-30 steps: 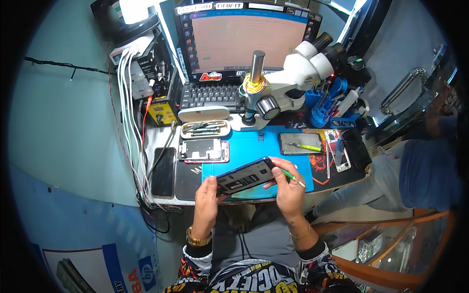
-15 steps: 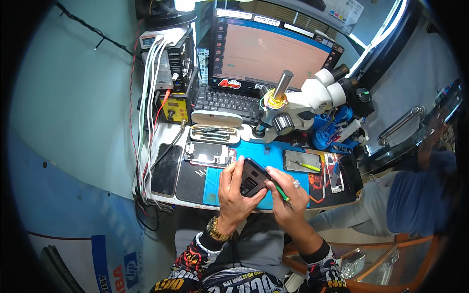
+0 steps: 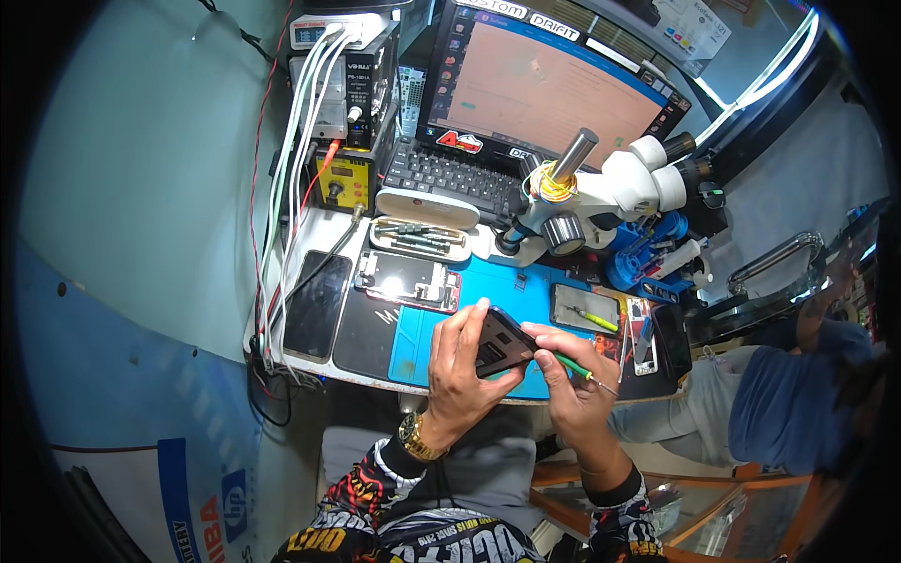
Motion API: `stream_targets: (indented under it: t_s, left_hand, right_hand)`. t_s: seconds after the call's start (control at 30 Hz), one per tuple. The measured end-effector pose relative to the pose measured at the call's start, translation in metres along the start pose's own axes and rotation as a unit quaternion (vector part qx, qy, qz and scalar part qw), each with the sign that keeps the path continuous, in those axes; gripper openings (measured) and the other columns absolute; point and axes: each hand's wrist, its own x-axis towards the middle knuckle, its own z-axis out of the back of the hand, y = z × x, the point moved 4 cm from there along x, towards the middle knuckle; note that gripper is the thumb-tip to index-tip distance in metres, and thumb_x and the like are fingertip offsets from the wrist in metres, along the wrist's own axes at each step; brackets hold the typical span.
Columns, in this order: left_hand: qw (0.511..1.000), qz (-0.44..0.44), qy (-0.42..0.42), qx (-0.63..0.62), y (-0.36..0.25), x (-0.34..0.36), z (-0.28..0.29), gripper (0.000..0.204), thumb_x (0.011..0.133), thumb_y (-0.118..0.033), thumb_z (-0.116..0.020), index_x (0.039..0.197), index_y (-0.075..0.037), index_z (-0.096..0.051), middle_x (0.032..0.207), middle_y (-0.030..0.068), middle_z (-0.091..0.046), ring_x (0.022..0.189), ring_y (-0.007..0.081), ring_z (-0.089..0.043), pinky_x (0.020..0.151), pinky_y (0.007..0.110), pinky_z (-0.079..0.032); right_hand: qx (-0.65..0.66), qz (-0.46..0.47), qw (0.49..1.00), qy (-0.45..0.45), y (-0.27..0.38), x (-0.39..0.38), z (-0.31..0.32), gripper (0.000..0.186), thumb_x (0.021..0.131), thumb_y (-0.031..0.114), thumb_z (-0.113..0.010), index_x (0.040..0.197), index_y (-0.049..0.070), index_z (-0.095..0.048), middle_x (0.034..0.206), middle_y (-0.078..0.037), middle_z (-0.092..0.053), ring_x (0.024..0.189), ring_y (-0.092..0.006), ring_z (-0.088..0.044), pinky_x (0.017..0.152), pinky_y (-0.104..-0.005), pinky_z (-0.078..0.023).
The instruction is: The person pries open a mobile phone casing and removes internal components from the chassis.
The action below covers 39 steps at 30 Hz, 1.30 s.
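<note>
My left hand (image 3: 462,361), a gold watch (image 3: 416,437) at its wrist, holds a dark phone (image 3: 507,343) tilted above the front of the bench. The phone's inner or back face, with rectangular cut-outs, is partly hidden by the fingers. My right hand (image 3: 574,380) is closed round a slim green-handled screwdriver (image 3: 570,365), whose thin metal shaft points down to the right, away from the phone. Fingertips of that hand press on the phone's right edge. Under both hands lies a blue work mat (image 3: 410,342).
An opened phone (image 3: 406,280), a dark phone (image 3: 317,305) and a screwdriver case (image 3: 422,242) lie left. A microscope (image 3: 601,192) stands behind the mat. Right are a phone part with a yellow-green tool (image 3: 591,319) and a blue tool holder (image 3: 627,269). Another person's leg (image 3: 676,403) is close by.
The view has shifted a little. My right hand has turned, so the screwdriver lies flatter with its shaft now showing out to the right. The phone is tipped more steeply.
</note>
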Motion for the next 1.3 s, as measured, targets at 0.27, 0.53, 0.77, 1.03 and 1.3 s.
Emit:
stream_targets:
  t_s: [0.27, 0.53, 0.77, 1.03, 1.3]
  left_hand:
    - [1.0, -0.004, -0.01, 0.0, 0.004, -0.003, -0.009, 0.101, 0.064, -0.013, -0.091, 0.151, 0.002, -0.042, 0.127, 0.0224, -0.055, 0.114, 0.0377, -0.057, 0.095, 0.046, -0.052]
    - [0.998, -0.042, -0.04, 0.02, -0.001, -0.007, -0.018, 0.098, 0.063, -0.011, -0.091, 0.148, 0.0, -0.044, 0.124, 0.0194, -0.056, 0.108, 0.0362, -0.057, 0.095, 0.047, -0.046]
    - [0.999, -0.03, -0.015, 0.028, -0.004, 0.0, -0.008, 0.096, 0.064, -0.012, -0.092, 0.148, -0.001, -0.046, 0.126, 0.0178, -0.058, 0.109, 0.0359, -0.059, 0.095, 0.046, -0.047]
    - [0.978, 0.029, 0.142, -0.15, 0.023, 0.022, 0.011, 0.035, 0.087, -0.011, -0.081, 0.121, -0.004, -0.074, 0.092, 0.013, -0.075, 0.079, 0.0273, -0.071, 0.072, 0.036, -0.056]
    - [0.94, -0.119, 0.302, 0.101, 0.017, 0.036, 0.045, 0.028, 0.083, -0.009, -0.074, 0.111, -0.012, -0.078, 0.084, 0.0025, -0.072, 0.072, 0.0228, -0.065, 0.066, 0.037, -0.05]
  right_hand:
    - [-0.045, -0.012, 0.998, 0.046, 0.014, 0.013, 0.005, 0.017, 0.093, -0.005, -0.069, 0.11, -0.003, -0.068, 0.11, -0.022, -0.075, 0.101, -0.0341, -0.075, 0.088, -0.0384, -0.058]
    - [-0.1, -0.028, 0.993, 0.058, 0.018, 0.016, 0.012, 0.015, 0.093, -0.002, -0.069, 0.109, -0.001, -0.07, 0.104, -0.018, -0.076, 0.093, -0.0327, -0.076, 0.08, -0.037, -0.058]
    - [-0.082, -0.093, 0.988, 0.086, 0.006, 0.029, 0.02, 0.011, 0.098, 0.008, -0.067, 0.103, 0.0, -0.072, 0.095, -0.013, -0.076, 0.083, -0.0239, -0.073, 0.076, -0.0326, -0.055]
    - [0.083, -0.13, 0.986, 0.067, -0.033, 0.014, 0.051, 0.01, 0.098, 0.002, -0.068, 0.107, -0.001, -0.07, 0.113, -0.016, -0.077, 0.107, -0.0243, -0.073, 0.097, -0.0368, -0.056]
    - [0.058, -0.061, 0.985, 0.148, -0.045, -0.005, 0.037, 0.017, 0.094, -0.006, -0.068, 0.11, -0.002, -0.068, 0.114, -0.02, -0.076, 0.112, -0.0312, -0.074, 0.096, -0.0393, -0.059]
